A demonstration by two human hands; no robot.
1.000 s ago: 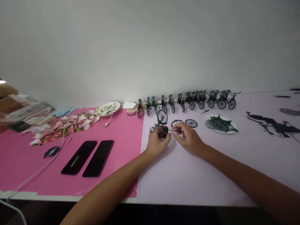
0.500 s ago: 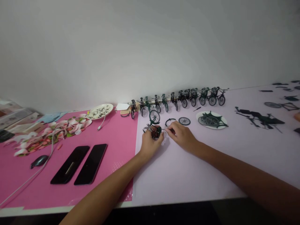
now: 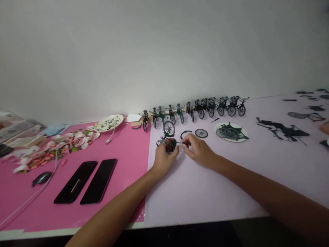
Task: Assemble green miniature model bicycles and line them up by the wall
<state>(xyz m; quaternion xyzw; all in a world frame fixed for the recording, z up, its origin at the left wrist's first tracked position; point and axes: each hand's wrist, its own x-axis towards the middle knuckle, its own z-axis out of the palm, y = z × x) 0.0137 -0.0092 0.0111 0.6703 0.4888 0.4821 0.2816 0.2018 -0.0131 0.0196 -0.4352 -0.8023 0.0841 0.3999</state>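
My left hand (image 3: 164, 158) is closed around a small model bicycle (image 3: 169, 129), partly built, with one spoked wheel sticking up away from me. Part of its frame is hidden behind my fingers. Pinched in my right hand (image 3: 199, 151) is a small screwdriver (image 3: 187, 142), its thin shaft pointing left at the dark green part of the bicycle. Whether the tip touches a screw is too small to tell. Just beyond my right hand lie a loose wheel (image 3: 201, 133) and a curved black mudguard (image 3: 185, 134).
Several finished model bicycles (image 3: 202, 111) stand in a row along the wall. A white plate (image 3: 245, 133) holds wheels and green frames; another plate (image 3: 119, 120) holds tiny parts. Black parts (image 3: 284, 128) lie at right. Two phones (image 3: 99, 181), a mouse (image 3: 41, 178) and petals (image 3: 77, 139) are at left.
My right hand's fingers have turned slightly on the screwdriver, and more of its dark handle shows. The left hand keeps its hold. The whole view has shifted a little.
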